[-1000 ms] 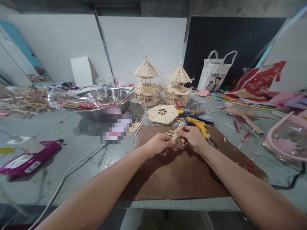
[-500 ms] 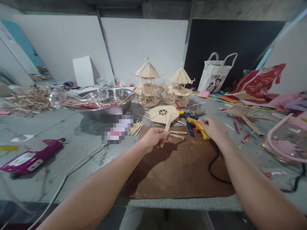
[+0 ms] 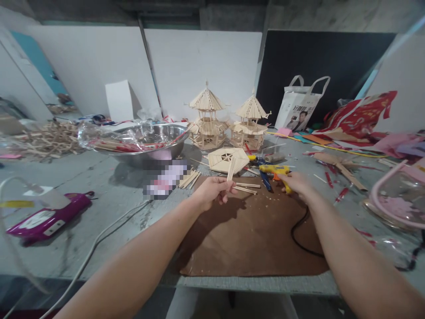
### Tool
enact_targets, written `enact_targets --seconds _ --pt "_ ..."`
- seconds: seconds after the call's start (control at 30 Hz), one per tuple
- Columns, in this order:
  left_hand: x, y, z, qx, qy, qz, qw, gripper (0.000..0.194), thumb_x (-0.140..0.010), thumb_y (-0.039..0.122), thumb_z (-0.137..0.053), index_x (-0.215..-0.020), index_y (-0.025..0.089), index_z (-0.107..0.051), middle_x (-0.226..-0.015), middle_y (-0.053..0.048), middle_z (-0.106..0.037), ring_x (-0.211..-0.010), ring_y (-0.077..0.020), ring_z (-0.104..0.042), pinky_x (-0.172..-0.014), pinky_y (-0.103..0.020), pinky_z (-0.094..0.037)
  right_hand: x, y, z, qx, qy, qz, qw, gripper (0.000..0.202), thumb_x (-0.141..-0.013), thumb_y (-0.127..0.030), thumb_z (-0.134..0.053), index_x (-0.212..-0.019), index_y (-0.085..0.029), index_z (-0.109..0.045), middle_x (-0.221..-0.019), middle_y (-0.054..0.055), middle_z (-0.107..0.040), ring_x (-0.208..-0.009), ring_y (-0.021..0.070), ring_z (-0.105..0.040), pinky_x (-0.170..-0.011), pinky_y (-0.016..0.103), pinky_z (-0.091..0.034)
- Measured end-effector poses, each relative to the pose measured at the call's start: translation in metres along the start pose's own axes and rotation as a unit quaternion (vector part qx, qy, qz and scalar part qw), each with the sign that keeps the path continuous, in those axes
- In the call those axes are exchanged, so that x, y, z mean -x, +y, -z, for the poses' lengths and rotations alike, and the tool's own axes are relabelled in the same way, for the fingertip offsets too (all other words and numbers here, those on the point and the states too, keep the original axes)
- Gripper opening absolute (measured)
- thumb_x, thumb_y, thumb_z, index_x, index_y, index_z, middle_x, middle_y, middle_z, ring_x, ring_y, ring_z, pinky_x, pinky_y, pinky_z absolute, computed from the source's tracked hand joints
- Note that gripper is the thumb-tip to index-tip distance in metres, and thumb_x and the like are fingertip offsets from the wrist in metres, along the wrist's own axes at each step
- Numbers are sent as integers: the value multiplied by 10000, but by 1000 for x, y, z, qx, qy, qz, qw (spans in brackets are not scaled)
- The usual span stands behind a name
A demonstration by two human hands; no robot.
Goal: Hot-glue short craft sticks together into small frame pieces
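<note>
A: Left hand [image 3: 217, 191]?

B: Closed in a pinch, thumb against fingers, on a small bundle of pale sticks [image 3: 231, 170]. Bundle leans away from the wearer above the far part of the brown mat [image 3: 252, 239], its tips in front of the hexagonal panel [image 3: 214, 159].

A: Right hand [image 3: 296, 184]?

B: Wrapped on the handle of the yellow glue gun [image 3: 276, 169], near the mat's far right. Nozzle points left. Cannot tell whether a finger rests on the trigger, or whether the gun is off the surface.

A: Handling advice?

B: Judgement only: firm hold low on the handle, nozzle clear of the left fingertips. Blue-handled tool [image 3: 266, 181] lies close to the gun and could snag; black cord [image 3: 294, 232] wants slack. Sticks best kept even, pinch light enough not to skew them.

A: Others?

B: Loose sticks [image 3: 246, 190] on the mat, just right of the left hand.
</note>
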State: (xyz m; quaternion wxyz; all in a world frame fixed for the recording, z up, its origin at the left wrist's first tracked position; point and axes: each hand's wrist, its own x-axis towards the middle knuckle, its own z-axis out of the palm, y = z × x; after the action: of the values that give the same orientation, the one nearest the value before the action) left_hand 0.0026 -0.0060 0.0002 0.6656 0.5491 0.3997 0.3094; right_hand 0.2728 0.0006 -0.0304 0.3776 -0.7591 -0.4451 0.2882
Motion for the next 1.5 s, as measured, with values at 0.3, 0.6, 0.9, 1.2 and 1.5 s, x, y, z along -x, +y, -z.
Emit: enact_targets --seconds 0.3,0.6,0.9,1.2,1.5 --pt "2 4 -1 -11 -33 33 999 210 -656 306 -547 -728 108 -540 -636 -34 -615 -324 -38 -442 -300 -156 -300 35 -40 -6 -401 19 140 905 155 -547 -239 -622 -608 -172 -497 -450 -49 -515 -403 98 -514 -426 233 -448" --pt "7 2 -8 -54 -72 70 993 252 -638 341 -559 -736 110 -539 -634 -45 -621 -331 -53 -457 -314 -168 -333 85 -57 -45 -448 -241 135 850 211 -598 -191 -605 -801 -173 -551 -895 45 -608 -792 178 -588 -699 316 -475" --pt "2 0 -4 -52 -33 41 997 201 -665 306 -540 -718 112 -536 -613 -31 -607 -329 -54 -461 -298 -163 -333 81 -54 -40 -392 -201 175 881 249 -586 -217 -608 -831 -202 -566 -935 23 -591 -736 151 -590 -670 293 -474" --pt "0 10 12 10 44 16 999 87 -684 185 -527 -695 99 -518 -613 -28 -605 -327 -33 -452 -307 -149 -339 71 -45 -38 -167 -108 260 945 205 -548 -325 -623 -682 -172 -596 -586 0 -587 -446 108 -488 -412 230 -405" --pt "0 9 11 -6 53 15 998 95 -689 193 -523 -689 99 -509 -620 -33 -609 -328 -31 -451 -299 -144 -327 80 -54 -39 -49 -98 332 937 301 -581 -340 -609 -846 -197 -611 -822 31 -637 -779 219 -569 -741 378 -428"
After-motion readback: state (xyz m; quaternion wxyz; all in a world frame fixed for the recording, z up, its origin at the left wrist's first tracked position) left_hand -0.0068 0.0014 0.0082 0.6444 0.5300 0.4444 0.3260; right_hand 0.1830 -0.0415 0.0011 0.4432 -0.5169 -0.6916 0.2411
